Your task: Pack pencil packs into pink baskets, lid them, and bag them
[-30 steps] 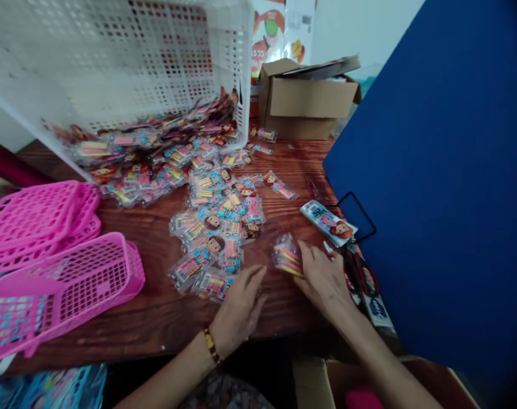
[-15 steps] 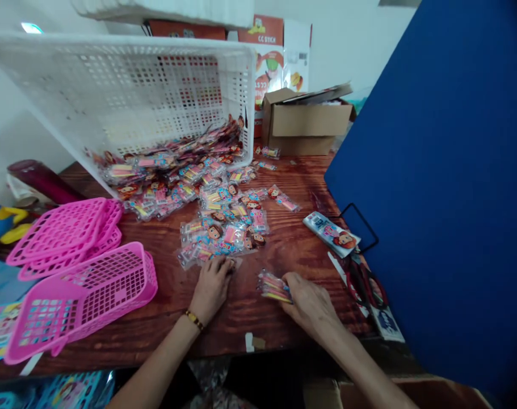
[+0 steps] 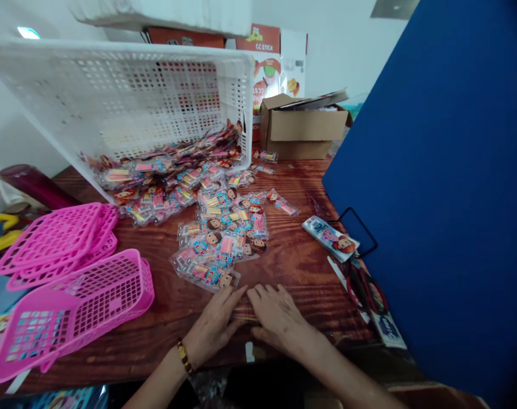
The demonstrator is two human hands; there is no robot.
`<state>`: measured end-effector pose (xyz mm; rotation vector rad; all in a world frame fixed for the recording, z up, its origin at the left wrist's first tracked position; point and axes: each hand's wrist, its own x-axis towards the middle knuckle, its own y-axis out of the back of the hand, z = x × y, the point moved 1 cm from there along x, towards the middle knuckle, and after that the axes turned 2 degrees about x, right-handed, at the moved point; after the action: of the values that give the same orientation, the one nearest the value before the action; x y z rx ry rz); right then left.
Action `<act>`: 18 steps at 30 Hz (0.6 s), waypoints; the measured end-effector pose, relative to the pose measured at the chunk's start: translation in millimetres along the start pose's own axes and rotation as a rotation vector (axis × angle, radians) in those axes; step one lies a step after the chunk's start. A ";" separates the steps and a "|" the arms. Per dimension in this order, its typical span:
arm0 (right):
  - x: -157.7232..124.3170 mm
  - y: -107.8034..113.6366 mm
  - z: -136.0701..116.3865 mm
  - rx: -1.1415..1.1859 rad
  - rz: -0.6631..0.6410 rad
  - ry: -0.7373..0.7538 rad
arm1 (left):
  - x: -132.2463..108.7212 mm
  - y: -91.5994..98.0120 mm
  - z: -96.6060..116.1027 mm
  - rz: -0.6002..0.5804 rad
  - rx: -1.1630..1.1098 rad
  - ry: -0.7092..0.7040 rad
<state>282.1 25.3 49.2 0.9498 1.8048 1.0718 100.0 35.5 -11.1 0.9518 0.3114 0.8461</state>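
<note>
Left grip and right grip face each other over the near edge of the tabletop, palms down, forefingers almost touching. A thin yellowish sliver shows between them; whether either is clamped on it, I cannot tell. Just below, a white scrap lies along the near edge. Toward the near-left corner sits a pink plastic basket, with pink lattice panels stacked behind it. Near the right edge lie dark-red-handled scissors and, farther back, a cartoon-printed pouch stack. Small clear cartoon-printed packets overlap mid-tabletop, just beyond the left grip, and trail back to a white perforated basket tipped on its side toward the far-left corner, more packets heaped inside. At the far edge stands an open cardboard box.
</note>
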 end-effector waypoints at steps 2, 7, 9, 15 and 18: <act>-5.4 2.4 4.3 0.046 -0.011 -0.013 | 1.9 5.2 6.5 -0.032 0.063 0.017; -7.3 7.1 13.9 0.088 -0.041 0.102 | 14.4 28.9 29.5 -0.152 0.332 0.079; 3.0 17.3 25.0 0.187 -0.099 0.162 | 15.4 29.0 30.4 -0.222 0.345 0.093; 99.9 73.3 87.1 0.248 0.148 -0.367 | 8.0 14.7 21.5 -0.240 0.276 0.101; 154.1 82.0 109.7 0.172 0.189 -0.589 | 5.6 10.1 17.7 -0.220 0.231 0.130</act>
<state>337.4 223.9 50.0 1.3925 1.3472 0.6498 108.8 32.4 7.9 1.0558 0.6250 0.6796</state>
